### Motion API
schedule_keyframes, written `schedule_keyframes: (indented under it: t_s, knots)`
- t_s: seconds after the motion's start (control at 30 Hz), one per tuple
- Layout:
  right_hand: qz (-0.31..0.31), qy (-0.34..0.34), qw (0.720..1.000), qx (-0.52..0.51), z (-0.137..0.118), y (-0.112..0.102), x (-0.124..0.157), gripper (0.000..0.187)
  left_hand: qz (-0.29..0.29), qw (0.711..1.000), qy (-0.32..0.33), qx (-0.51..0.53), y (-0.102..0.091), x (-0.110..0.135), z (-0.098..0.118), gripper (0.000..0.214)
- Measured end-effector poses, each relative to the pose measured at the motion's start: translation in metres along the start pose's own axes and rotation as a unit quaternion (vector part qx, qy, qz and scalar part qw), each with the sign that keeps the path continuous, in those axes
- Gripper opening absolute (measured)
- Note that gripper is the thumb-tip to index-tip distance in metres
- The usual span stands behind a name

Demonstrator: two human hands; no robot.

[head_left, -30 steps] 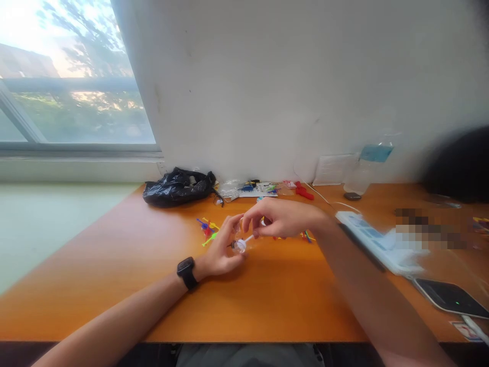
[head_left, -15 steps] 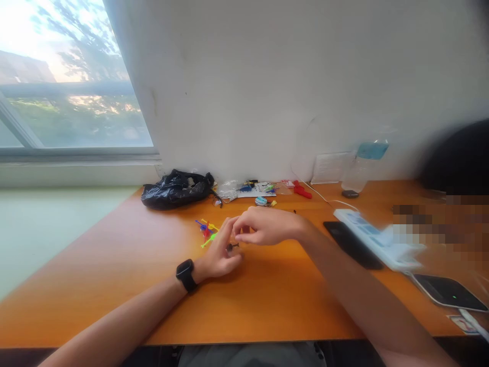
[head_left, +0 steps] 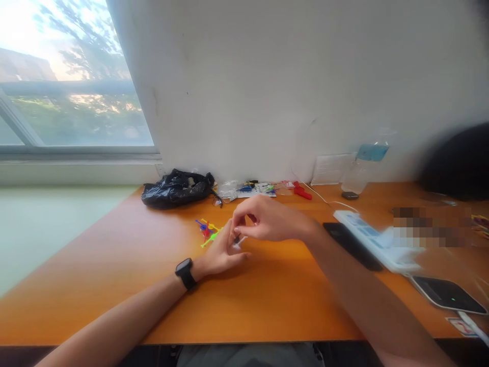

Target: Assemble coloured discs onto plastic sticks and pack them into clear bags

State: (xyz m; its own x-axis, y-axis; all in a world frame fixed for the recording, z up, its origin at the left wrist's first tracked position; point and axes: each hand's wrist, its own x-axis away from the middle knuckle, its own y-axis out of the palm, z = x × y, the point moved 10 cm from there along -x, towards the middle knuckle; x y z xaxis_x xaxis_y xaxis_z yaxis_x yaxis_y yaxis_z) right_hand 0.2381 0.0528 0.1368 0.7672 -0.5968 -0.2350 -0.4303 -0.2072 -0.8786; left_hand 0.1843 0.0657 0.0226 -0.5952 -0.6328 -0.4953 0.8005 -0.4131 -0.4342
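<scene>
My left hand point(head_left: 219, 256), with a black watch point(head_left: 185, 274) on its wrist, rests on the table with its fingers stretched and the thumb apart. My right hand point(head_left: 263, 219) reaches across from the right, its thumb and forefinger pinched at the left fingertips. What the pinch holds is too small and covered to name. Under it, between the left thumb and fingers, a small white piece point(head_left: 239, 242) with a dark part shows. Just beyond the left hand lies a pile of thin plastic pieces point(head_left: 207, 232) in blue, red, yellow and green, partly covered by that hand.
A black plastic bag point(head_left: 173, 189) lies by the wall, beside clear wrappers point(head_left: 228, 189) and a red piece point(head_left: 302, 190). On the right are a white power strip point(head_left: 367, 237), a dark flat slab point(head_left: 344, 242), a charging pad point(head_left: 449, 293) and a clear bottle point(head_left: 355, 176). Another person sits at far right.
My right hand has risen slightly, its fingers curling more. The left thumb has stretched outward. A white piece now shows between the hands, where a small dark piece was seen.
</scene>
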Motion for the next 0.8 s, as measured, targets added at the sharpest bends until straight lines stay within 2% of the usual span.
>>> schedule_keyframes:
  t_s: [0.1,0.23,0.33,0.47,0.6,0.7,0.8]
  knots:
    - [0.037,0.000,0.999,-0.001,-0.001,-0.013,0.000,0.013,-0.024,0.999,-0.011,0.036,0.005,-0.001,0.001,0.063]
    - [0.130,0.012,0.991,-0.016,0.010,-0.032,-0.003,0.028,-0.068,0.996,-0.029,0.042,0.017,0.008,-0.014,0.054]
    - [0.139,0.024,0.989,-0.050,0.029,-0.029,-0.008,0.033,-0.108,0.994,-0.019,0.004,0.027,0.015,-0.023,0.051]
    - [0.068,0.048,0.991,-0.105,0.061,-0.001,-0.018,0.032,-0.135,0.989,-0.003,-0.061,0.032,0.018,-0.023,0.053]
    - [0.028,0.053,0.989,-0.136,0.089,0.040,-0.030,0.028,-0.156,0.986,0.012,-0.063,0.033,0.019,-0.015,0.051]
    - [0.028,0.064,0.986,-0.149,0.106,0.076,-0.038,0.030,-0.184,0.981,0.020,-0.050,0.042,0.024,-0.008,0.052]
    - [0.043,0.027,0.995,-0.088,0.098,0.105,-0.042,0.043,-0.218,0.974,0.049,-0.040,0.059,0.032,0.003,0.052]
